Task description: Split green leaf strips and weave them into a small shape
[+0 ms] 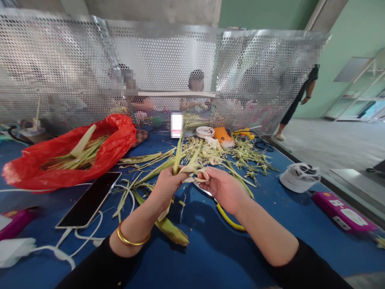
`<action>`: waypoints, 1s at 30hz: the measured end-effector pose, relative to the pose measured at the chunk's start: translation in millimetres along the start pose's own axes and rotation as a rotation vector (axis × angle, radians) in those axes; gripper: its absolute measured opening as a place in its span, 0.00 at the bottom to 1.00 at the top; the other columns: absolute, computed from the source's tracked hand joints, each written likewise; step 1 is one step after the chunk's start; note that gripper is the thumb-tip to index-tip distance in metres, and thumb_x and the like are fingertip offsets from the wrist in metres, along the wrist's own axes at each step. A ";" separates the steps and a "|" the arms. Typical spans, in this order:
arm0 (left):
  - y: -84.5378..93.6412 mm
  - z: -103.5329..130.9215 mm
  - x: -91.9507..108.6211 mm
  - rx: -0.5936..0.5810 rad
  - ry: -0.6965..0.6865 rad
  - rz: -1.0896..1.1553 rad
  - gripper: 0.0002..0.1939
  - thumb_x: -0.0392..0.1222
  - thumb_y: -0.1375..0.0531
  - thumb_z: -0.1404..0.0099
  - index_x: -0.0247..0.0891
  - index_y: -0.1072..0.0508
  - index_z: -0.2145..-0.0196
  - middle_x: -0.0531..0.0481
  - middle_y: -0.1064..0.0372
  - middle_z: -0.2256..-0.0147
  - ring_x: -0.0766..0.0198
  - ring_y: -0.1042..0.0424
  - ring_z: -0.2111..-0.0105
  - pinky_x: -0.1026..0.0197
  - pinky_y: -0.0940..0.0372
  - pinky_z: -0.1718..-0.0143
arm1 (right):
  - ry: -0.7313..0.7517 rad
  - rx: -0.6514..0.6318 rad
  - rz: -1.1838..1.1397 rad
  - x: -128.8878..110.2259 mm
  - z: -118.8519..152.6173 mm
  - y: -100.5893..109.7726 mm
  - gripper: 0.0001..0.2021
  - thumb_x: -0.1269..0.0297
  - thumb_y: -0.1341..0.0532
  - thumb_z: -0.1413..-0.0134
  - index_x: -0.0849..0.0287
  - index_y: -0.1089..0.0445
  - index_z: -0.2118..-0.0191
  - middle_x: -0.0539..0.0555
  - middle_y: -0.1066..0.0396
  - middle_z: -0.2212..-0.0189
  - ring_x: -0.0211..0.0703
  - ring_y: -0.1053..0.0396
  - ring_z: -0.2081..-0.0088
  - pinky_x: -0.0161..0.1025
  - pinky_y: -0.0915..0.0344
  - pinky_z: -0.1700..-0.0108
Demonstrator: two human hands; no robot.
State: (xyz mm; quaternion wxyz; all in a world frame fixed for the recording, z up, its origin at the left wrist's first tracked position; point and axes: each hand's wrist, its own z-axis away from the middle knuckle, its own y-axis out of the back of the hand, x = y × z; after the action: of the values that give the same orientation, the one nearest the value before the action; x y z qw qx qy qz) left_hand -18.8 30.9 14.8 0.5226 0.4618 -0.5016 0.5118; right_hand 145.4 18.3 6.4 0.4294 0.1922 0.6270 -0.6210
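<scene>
My left hand (165, 186), with a gold bangle on its wrist, is closed around long green-yellow strips that look like corn husk (178, 154); they stick up past its fingers. A pale, curled husk strip (190, 170) stretches between both hands. On its far end my right hand (224, 188) is closed in a pinch. Under the right hand lies a yellow-handled tool (230, 220), probably scissors, partly hidden by the hand. Below the left hand a broad green husk piece (173, 233) points toward me on the blue table (216, 257).
At left are a red plastic bag (120, 134) of husks, a phone (90, 200) and a white charger (16, 251). Husk scraps (204, 150), a tape roll (205, 131) and an orange packet (224, 136) lie ahead. A white spool (300, 177) stands right. People sit behind the mesh panel (162, 56).
</scene>
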 end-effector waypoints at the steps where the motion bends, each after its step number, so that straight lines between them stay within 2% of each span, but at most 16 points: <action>1: 1.5 -1.8 -0.4 0.021 0.009 0.017 0.06 0.37 0.37 0.53 0.35 0.29 0.75 0.61 0.46 0.85 0.76 0.53 0.86 0.69 0.59 0.85 | 0.013 -0.011 -0.020 -1.9 1.0 0.0 0.07 0.63 0.34 0.55 0.61 0.29 0.76 0.51 0.26 0.72 0.37 0.31 0.68 0.36 0.36 0.60; 5: 8.7 -8.9 -1.1 0.119 0.067 0.102 0.07 0.34 0.39 0.54 0.34 0.29 0.73 0.61 0.47 0.86 0.77 0.55 0.87 0.70 0.62 0.86 | 0.059 -0.047 -0.090 -13.4 5.9 -0.5 0.06 0.66 0.38 0.51 0.62 0.27 0.74 0.54 0.25 0.69 0.41 0.29 0.63 0.39 0.35 0.57; 7: 13.1 -12.0 -0.5 0.127 0.095 0.141 0.08 0.33 0.39 0.55 0.33 0.29 0.72 0.62 0.49 0.86 0.77 0.56 0.87 0.70 0.62 0.87 | 0.093 -0.036 -0.104 -21.0 8.1 -0.1 0.07 0.66 0.40 0.50 0.62 0.26 0.70 0.55 0.24 0.67 0.41 0.29 0.63 0.39 0.35 0.57; 12: 25.0 -19.8 2.8 0.165 0.158 0.215 0.04 0.31 0.41 0.55 0.34 0.34 0.79 0.63 0.52 0.88 0.78 0.56 0.88 0.71 0.62 0.88 | 0.182 0.003 -0.119 -40.4 12.6 4.8 0.09 0.65 0.43 0.48 0.59 0.25 0.68 0.56 0.26 0.64 0.44 0.30 0.58 0.40 0.34 0.55; 15: 31.4 -24.4 4.6 0.193 0.165 0.250 0.07 0.30 0.43 0.55 0.36 0.39 0.81 0.63 0.52 0.87 0.78 0.55 0.89 0.72 0.62 0.88 | 0.265 0.030 -0.091 -50.3 14.8 9.8 0.09 0.64 0.44 0.48 0.57 0.28 0.72 0.56 0.27 0.61 0.46 0.31 0.54 0.42 0.34 0.53; 18: 37.1 -27.2 6.7 0.195 0.184 0.288 0.07 0.29 0.44 0.55 0.37 0.40 0.80 0.63 0.53 0.87 0.78 0.55 0.89 0.72 0.62 0.88 | 0.332 0.047 -0.099 -59.5 16.7 15.0 0.10 0.64 0.45 0.47 0.56 0.31 0.76 0.55 0.27 0.60 0.45 0.32 0.53 0.42 0.33 0.53; 23: 46.8 -29.5 8.6 0.211 0.199 0.344 0.09 0.27 0.46 0.52 0.37 0.42 0.80 0.63 0.53 0.86 0.78 0.54 0.88 0.71 0.61 0.87 | 0.426 0.105 -0.141 -74.4 18.9 26.8 0.08 0.65 0.44 0.49 0.55 0.33 0.77 0.54 0.27 0.62 0.44 0.32 0.52 0.41 0.33 0.55; 30: 64.3 -41.9 3.0 0.313 0.164 0.372 0.10 0.29 0.45 0.48 0.39 0.43 0.81 0.61 0.52 0.87 0.78 0.55 0.89 0.69 0.64 0.87 | 0.586 0.110 -0.150 -88.8 19.7 52.1 0.10 0.66 0.45 0.49 0.55 0.34 0.79 0.51 0.26 0.60 0.41 0.32 0.51 0.40 0.33 0.54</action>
State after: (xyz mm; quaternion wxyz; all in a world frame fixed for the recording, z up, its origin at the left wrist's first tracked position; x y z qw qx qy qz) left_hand -80.9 76.0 12.8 0.3805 0.3936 -0.4487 0.7063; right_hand 241.1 33.7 46.2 0.1723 0.3393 0.7019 -0.6021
